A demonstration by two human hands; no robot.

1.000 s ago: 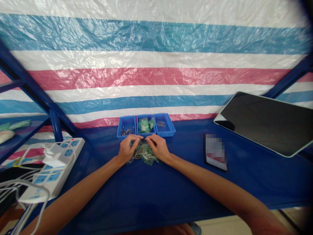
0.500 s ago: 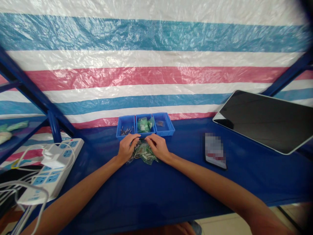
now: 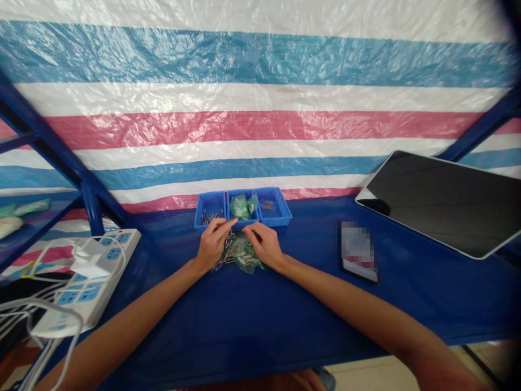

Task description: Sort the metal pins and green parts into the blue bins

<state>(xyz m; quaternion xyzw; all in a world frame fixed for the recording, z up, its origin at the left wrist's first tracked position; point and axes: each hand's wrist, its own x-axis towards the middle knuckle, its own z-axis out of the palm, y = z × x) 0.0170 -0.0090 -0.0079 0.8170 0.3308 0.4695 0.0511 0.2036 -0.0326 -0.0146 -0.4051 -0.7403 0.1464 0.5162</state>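
Note:
Both my hands rest on a small pile of clear bags holding green parts (image 3: 241,256) on the blue table cloth. My left hand (image 3: 212,245) lies on the pile's left side with its fingers stretched toward the trays. My right hand (image 3: 264,244) lies on the pile's right side, fingers bent down onto the bags. Just beyond the fingertips stand three small blue trays: the left tray (image 3: 209,209) holds several thin metal pins, the middle tray (image 3: 241,208) holds green bagged parts, and the right tray (image 3: 272,207) holds a few small bits.
A phone (image 3: 357,251) lies flat to the right of my right arm. A large dark tablet (image 3: 443,200) leans at the far right. A white power strip (image 3: 87,277) with cables sits at the left, by blue shelf bars. A striped tarp hangs behind.
My left hand's fingers have straightened out toward the left tray; before they were curled on the bags. My right hand has barely shifted.

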